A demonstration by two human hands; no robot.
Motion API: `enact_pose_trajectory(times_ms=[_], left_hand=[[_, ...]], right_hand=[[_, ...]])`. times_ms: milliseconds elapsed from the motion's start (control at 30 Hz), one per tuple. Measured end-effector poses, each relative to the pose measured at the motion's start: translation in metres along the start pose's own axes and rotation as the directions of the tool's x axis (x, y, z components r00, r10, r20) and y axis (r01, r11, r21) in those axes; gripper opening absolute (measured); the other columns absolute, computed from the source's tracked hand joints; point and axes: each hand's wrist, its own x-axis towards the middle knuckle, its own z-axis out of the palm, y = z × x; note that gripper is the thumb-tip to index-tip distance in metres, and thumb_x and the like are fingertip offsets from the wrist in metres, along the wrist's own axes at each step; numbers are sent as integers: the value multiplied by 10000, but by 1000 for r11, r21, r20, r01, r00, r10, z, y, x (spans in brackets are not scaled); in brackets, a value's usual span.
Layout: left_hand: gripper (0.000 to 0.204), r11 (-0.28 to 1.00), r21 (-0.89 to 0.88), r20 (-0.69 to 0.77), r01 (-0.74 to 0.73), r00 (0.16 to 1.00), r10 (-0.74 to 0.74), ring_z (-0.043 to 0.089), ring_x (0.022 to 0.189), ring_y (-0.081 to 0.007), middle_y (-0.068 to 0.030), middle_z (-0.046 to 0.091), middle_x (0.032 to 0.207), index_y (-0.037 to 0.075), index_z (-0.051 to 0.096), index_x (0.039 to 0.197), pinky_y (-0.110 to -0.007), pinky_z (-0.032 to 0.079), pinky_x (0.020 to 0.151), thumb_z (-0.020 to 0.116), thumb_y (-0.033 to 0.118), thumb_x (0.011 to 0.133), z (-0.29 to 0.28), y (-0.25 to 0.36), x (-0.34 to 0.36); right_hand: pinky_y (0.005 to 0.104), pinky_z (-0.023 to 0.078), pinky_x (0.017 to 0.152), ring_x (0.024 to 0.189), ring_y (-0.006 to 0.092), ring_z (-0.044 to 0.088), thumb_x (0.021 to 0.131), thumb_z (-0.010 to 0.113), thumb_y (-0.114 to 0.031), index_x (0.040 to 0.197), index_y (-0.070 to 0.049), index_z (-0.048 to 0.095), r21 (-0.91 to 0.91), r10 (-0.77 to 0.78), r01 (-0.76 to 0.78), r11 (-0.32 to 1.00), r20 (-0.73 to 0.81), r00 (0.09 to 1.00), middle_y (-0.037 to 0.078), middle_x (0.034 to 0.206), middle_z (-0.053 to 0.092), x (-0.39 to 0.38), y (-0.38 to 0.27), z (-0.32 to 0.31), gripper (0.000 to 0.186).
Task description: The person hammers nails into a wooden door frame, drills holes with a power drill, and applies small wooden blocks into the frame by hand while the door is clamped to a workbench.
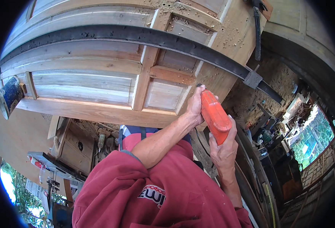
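Observation:
My left hand [194, 110] is closed on the front end of an orange power tool [215, 114], its thumb beside a small dark knob at the tip. My right hand [222, 148] grips the rear end of the same tool, fingers wrapped along its side. A dark cord hangs below it. The tool is at the lower right edge of a panelled wooden door [156, 114], which lies across the view with wood chips scattered on its upper parts. A long dark metal bar clamp [137, 38] spans the door, its sliding jaw [252, 79] just above and right of the tool.
A dark printed can [8, 97] sits at the door's left end. A hammer-like tool [257, 30] lies at the top right. Below left are a wooden board [23, 133], a cabinet and bottles. The cluttered, chip-covered floor [243, 102] and an opening onto greenery [312, 140] are at right.

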Motion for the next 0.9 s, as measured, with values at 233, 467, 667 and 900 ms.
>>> enact_pose_trajectory(times_ms=[233,467,667,900], left_hand=[[405,1000,-15,28,-8,1000,9,679,769,-298,-156,669,870,64,579,935,-456,581,740,560,467,957,-1,5,5],[417,1000,2,26,1,1000,-1,692,798,-334,-157,667,882,62,599,924,-485,577,764,576,479,933,-13,1,14],[428,999,-46,70,-6,998,10,691,798,-336,-160,666,880,54,600,909,-494,579,762,559,480,938,-12,4,24],[429,997,-79,99,-15,995,22,688,803,-338,-159,664,879,54,593,900,-499,578,758,552,479,942,-16,1,27]], right_hand=[[528,548,866,1066,506,642,848,702,-57,1501,-51,268,-13,14,-14,1000,7,1000,322,1198,633,8,1,3,784],[537,546,858,1058,509,640,836,711,-54,1489,-50,284,-30,-12,12,999,-6,1000,320,1176,638,5,3,7,780],[500,550,857,1067,485,657,862,700,-53,1493,-82,299,-45,-40,40,998,-11,999,297,1175,655,12,3,7,748],[537,551,854,1051,505,641,839,712,-51,1484,-59,302,-72,-63,62,995,-12,998,308,1158,648,14,7,7,764]])
